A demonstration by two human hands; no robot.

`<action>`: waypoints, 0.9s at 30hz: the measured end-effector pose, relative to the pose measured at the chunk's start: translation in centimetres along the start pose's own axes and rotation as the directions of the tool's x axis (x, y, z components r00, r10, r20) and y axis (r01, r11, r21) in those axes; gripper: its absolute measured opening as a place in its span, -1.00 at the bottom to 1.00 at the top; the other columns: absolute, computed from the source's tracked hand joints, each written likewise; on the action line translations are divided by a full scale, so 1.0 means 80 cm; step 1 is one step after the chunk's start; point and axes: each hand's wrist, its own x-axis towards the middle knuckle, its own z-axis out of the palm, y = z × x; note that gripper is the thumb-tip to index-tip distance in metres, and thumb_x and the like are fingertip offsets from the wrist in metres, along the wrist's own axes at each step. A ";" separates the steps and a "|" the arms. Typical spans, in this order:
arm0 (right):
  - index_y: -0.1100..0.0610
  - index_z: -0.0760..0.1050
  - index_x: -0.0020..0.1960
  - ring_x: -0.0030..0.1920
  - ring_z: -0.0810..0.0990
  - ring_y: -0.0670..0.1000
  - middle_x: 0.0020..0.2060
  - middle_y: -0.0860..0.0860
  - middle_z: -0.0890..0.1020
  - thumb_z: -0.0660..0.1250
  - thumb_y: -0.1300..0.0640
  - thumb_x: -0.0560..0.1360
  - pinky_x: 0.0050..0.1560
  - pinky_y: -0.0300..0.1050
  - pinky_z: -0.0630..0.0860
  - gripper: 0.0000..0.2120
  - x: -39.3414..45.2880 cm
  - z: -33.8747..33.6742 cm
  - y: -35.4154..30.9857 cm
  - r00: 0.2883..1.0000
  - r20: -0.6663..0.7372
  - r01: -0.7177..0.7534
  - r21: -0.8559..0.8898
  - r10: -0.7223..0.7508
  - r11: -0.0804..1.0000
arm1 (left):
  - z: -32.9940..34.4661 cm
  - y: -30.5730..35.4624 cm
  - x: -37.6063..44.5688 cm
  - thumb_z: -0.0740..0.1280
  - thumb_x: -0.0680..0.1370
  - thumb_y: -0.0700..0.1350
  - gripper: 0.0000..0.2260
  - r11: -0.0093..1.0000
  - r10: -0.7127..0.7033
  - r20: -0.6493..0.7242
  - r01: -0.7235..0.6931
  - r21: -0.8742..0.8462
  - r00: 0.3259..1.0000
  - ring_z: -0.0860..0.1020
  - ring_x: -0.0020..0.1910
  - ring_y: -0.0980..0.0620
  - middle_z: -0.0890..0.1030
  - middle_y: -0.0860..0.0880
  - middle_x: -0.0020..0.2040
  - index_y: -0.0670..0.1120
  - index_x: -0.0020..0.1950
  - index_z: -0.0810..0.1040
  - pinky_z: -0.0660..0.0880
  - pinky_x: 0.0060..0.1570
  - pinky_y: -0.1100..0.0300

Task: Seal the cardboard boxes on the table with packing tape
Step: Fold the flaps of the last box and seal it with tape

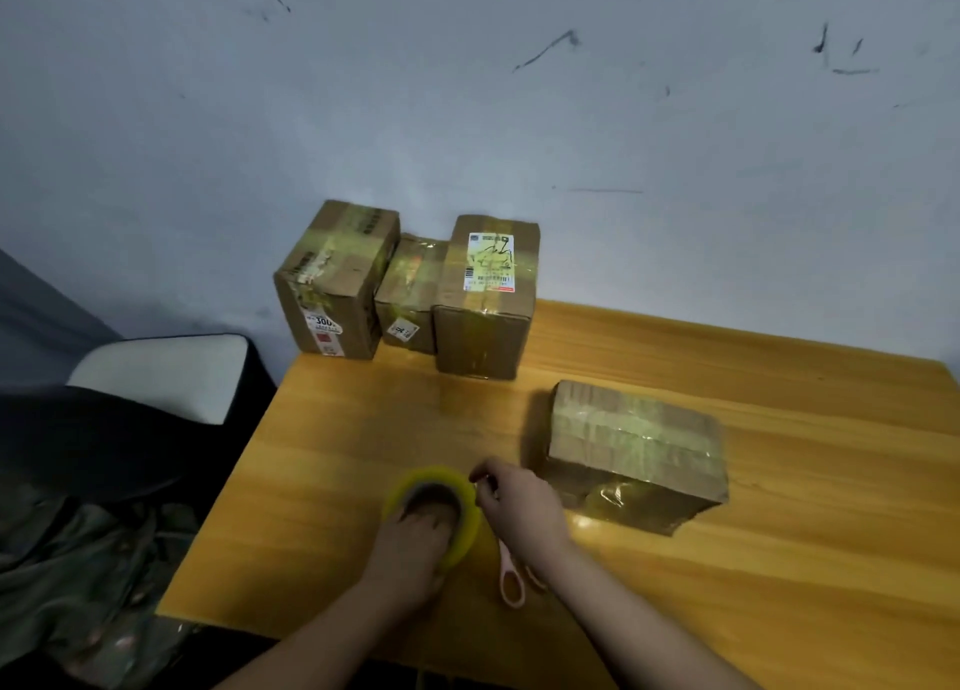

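Hands are working close together at the near edge of the tabletop (332, 461). The left hand (415, 549) is gripping the tape roll (457, 487), with its fingers curled down into the roll's core. The right hand (519, 502) is sitting just right of the roll, its thumb and forefinger pinching at the roll's outer rim; whether a tape end is caught between them cannot be told. Scissors (511, 580) with pink handles are lying on the tabletop beneath the right wrist, with the blades hidden under the hand.

A low box (634, 445) is lying just right of the right hand, its top crossed by bands of yellowish tape. Three more boxes are standing in a row at the far edge against the wall (675, 144). The left box (332, 279) is showing torn tape and a label. The middle box (410, 294) is the smallest and is touching both neighbours. The right box (488, 294) is carrying a white shipping label on top. All three are showing tape.

A chair (166, 372) with a pale cushion is standing left of the tabletop, and crumpled cloth (78, 575) is lying below it.
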 end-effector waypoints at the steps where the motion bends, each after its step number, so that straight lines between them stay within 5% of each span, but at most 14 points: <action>1: -0.01 0.48 0.23 0.06 0.61 0.02 0.10 -0.02 0.62 0.24 0.02 0.57 -0.02 -0.07 0.55 -0.75 0.001 0.000 0.006 0.993 0.081 -0.099 0.102 0.091 0.990 | -0.003 -0.003 0.001 0.28 0.53 -0.01 -0.55 0.998 -0.001 -0.028 -0.001 -0.062 1.000 0.40 0.33 -0.04 0.42 -0.03 0.37 -0.02 0.40 0.33 0.27 0.30 0.10; 3: 0.00 0.35 0.39 0.24 0.49 -0.02 0.31 0.00 0.46 0.36 0.01 0.52 0.21 -0.11 0.48 -0.53 -0.003 -0.001 0.017 0.964 0.236 -0.190 0.302 0.120 0.934 | -0.013 -0.014 0.004 0.32 0.50 0.03 -0.58 0.962 -0.083 -0.062 0.064 -0.265 0.995 0.48 0.24 0.00 0.51 0.02 0.29 0.02 0.34 0.42 0.39 0.16 0.14; 5: 0.01 0.17 0.50 0.39 0.31 -0.05 0.42 -0.03 0.27 0.45 -0.02 0.46 0.36 -0.18 0.32 -0.28 -0.011 -0.003 0.024 0.950 0.310 -0.166 0.394 0.040 0.904 | -0.021 -0.024 0.011 0.38 0.49 0.00 -0.61 0.812 -0.182 -0.015 0.142 -0.567 0.983 0.52 0.19 0.01 0.55 -0.02 0.25 -0.05 0.30 0.48 0.46 0.15 0.14; 9: -0.10 0.07 0.50 0.42 0.21 -0.17 0.44 -0.14 0.21 0.46 -0.03 0.45 0.36 -0.31 0.21 -0.22 -0.019 -0.012 0.016 0.985 0.160 -0.020 0.479 -0.065 0.878 | -0.037 -0.026 0.015 0.45 0.47 -0.16 -0.71 0.422 -0.257 0.019 0.130 -0.897 0.966 0.54 0.10 0.00 0.59 -0.07 0.11 -0.10 0.16 0.52 0.47 0.12 0.13; 12: -0.18 0.13 0.46 0.41 0.25 -0.21 0.41 -0.24 0.24 0.47 -0.04 0.43 0.42 -0.19 0.28 -0.26 -0.026 -0.027 0.010 0.996 0.013 0.065 0.502 -0.083 0.863 | -0.057 -0.018 0.007 0.49 0.35 -0.03 -0.68 0.239 -0.252 -0.001 0.061 -0.969 0.968 0.56 0.04 -0.02 0.60 -0.05 0.01 -0.03 0.03 0.50 0.52 0.01 0.15; 15: -0.26 0.17 0.40 0.36 0.22 -0.35 0.36 -0.36 0.23 0.47 -0.09 0.40 0.37 -0.34 0.25 -0.31 -0.036 -0.051 0.003 0.989 -0.110 0.139 0.444 -0.100 0.885 | -0.085 -0.007 -0.002 0.38 0.20 0.13 -0.53 0.157 -0.221 -0.027 0.009 -0.988 0.975 0.55 -0.05 0.04 0.60 -0.07 -0.03 -0.06 0.03 0.51 0.48 -0.13 0.25; 20: -0.19 0.29 0.43 0.35 0.25 -0.32 0.36 -0.32 0.27 0.27 -0.31 0.38 0.25 -0.41 0.29 -0.35 -0.054 -0.078 -0.010 0.924 -0.340 0.255 0.203 -0.176 0.945 | -0.129 0.021 -0.018 0.31 0.42 0.03 -0.70 -0.007 -0.161 -0.056 -0.058 -0.998 0.985 0.52 -0.06 0.02 0.53 -0.05 0.02 0.00 0.12 0.44 0.48 -0.19 0.13; 25: -0.20 0.51 0.21 0.27 0.38 -0.31 0.19 -0.38 0.44 0.32 -0.16 0.48 0.21 -0.43 0.34 -0.69 -0.061 -0.108 -0.013 0.879 -0.471 0.274 0.388 -0.066 0.880 | -0.154 0.043 -0.025 0.26 0.39 0.10 -0.69 0.032 -0.204 -0.175 -0.172 -0.985 0.963 0.50 -0.15 0.03 0.52 -0.06 -0.06 -0.03 0.04 0.43 0.46 -0.28 0.30; 27: -0.11 0.61 0.11 0.17 0.47 -0.25 0.08 -0.33 0.51 0.38 -0.01 0.49 0.14 -0.34 0.43 -0.80 -0.059 -0.119 -0.009 0.841 -0.537 0.277 0.338 -0.057 0.900 | -0.155 0.050 -0.024 0.26 0.30 0.21 -0.56 0.088 -0.235 -0.226 -0.211 -0.974 0.946 0.54 -0.14 -0.12 0.55 -0.16 -0.07 -0.06 0.01 0.43 0.47 -0.21 0.15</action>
